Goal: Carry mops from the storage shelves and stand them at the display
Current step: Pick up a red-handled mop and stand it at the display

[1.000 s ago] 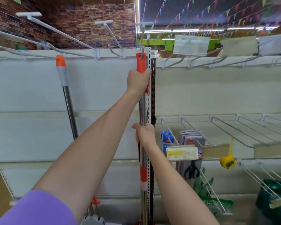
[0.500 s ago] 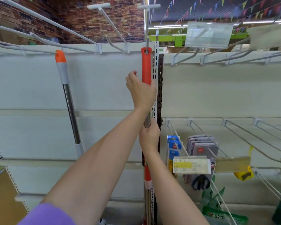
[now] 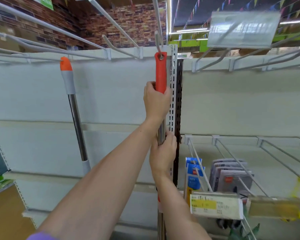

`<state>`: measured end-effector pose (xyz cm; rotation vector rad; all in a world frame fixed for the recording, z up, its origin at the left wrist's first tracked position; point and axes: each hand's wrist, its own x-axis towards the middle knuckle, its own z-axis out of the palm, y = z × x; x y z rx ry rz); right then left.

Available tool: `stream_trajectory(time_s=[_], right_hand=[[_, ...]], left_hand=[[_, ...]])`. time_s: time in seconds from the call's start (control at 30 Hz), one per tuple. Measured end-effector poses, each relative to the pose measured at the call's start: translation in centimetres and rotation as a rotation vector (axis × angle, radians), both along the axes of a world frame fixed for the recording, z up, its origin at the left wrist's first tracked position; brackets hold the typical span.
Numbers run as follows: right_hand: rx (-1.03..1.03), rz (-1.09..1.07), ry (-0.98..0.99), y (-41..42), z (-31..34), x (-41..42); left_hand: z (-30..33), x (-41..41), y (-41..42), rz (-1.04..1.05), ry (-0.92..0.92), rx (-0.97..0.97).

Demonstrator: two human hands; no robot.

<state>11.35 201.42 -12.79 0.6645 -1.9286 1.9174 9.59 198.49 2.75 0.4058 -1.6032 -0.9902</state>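
Observation:
A mop handle [image 3: 160, 71] with a red grip and a steel shaft stands upright in front of the white shelf wall. The hole at its top sits on a white display hook [image 3: 158, 38]. My left hand [image 3: 156, 101] grips the lower end of the red grip. My right hand [image 3: 162, 155] holds the steel shaft below it. A second mop handle [image 3: 68, 78], orange-tipped with a grey collar and steel shaft, hangs to the left. Both mop heads are out of view.
Long white hooks [image 3: 111, 19] jut out overhead. A perforated upright [image 3: 173, 101] runs just right of the held handle. Lower right hooks carry blue packets [image 3: 193, 175], grey packets [image 3: 230, 177] and price tags [image 3: 215, 207]. A brown carton [image 3: 5, 210] stands at the lower left.
The mop handle has risen and its top hole has come onto the hook. My left hand has slid to the bottom of the red grip. My view has tilted upward.

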Motion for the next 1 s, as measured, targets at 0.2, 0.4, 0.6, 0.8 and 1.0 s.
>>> stream_trajectory(time_s=[0.2,0.4,0.6,0.8,1.0], right_hand=[[0.018,-0.031,0.007,-0.1,-0.4,0.1],[0.060,-0.047,0.033,0.0,-2.1,0.0],[0.093,-0.069,0.083,-0.5,-2.7,-0.2],[0.119,-0.047,0.080,-0.8,-3.1,-0.6],[0.137,-0.029,0.072,-0.7,-3.1,-0.7]], left_hand=[[-0.1,0.3,0.2,0.003,0.000,0.002],[-0.6,0.4,0.6,0.115,0.002,-0.050],[-1.0,0.3,0.8,0.172,-0.015,-0.134],[-1.3,0.5,1.1,0.184,0.014,-0.126],[-1.3,0.7,1.6,0.157,0.019,-0.106]])
